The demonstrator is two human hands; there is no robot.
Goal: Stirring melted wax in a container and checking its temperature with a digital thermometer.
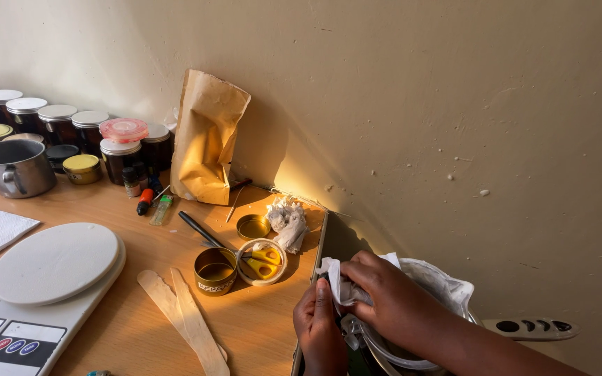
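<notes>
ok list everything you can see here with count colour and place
jars: about eight, dark, silver lids, back left
metal mug: one, steel, left
paper bag: one, brown, against wall
kitchen scale: one, white, front left
wooden sticks: two, pale, table centre
gold tin: one, centre
scissors: one, yellow, beside the gold tin
power strip: one, white, right
white cloth: one, in the hands
left hand: bottom centre
right hand: gripping cloth

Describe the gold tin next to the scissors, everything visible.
The gold tin is a small round metal container, open-topped, standing upright on the wooden table. A pale yellowish fill sits inside, below the rim. A label runs along its lower side. Its right side meets the white lid holding yellow-handled scissors; wooden sticks lie just left.
</notes>
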